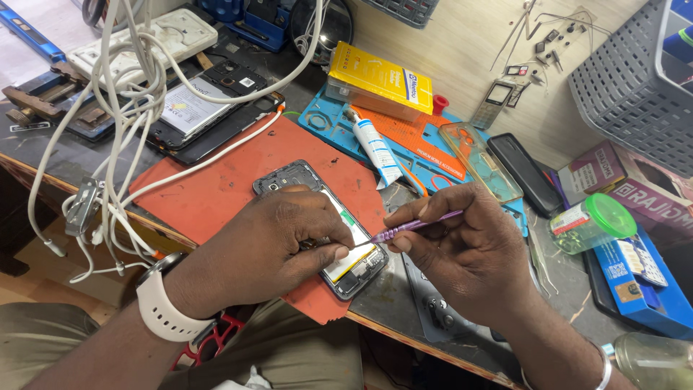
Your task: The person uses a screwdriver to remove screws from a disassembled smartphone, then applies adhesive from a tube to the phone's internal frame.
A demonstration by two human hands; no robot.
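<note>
An opened smartphone [289,177] with its back cover off lies on a red mat [216,184], its battery and circuit board showing. My left hand [271,245], with a white watch band on the wrist, presses down on the middle of the phone and covers much of it. My right hand [469,249] holds a thin purple tool [415,225] like a pen. The tool's metal tip points at the phone's lower half, right beside my left thumb.
A tangle of white cables [115,108] hangs at the left. Behind lie another opened phone [198,108], a yellow box [379,83], a white glue tube [375,148], a clear phone case [480,160], a blue mat [325,123], a green-lidded jar [592,222] and a grey basket [635,87].
</note>
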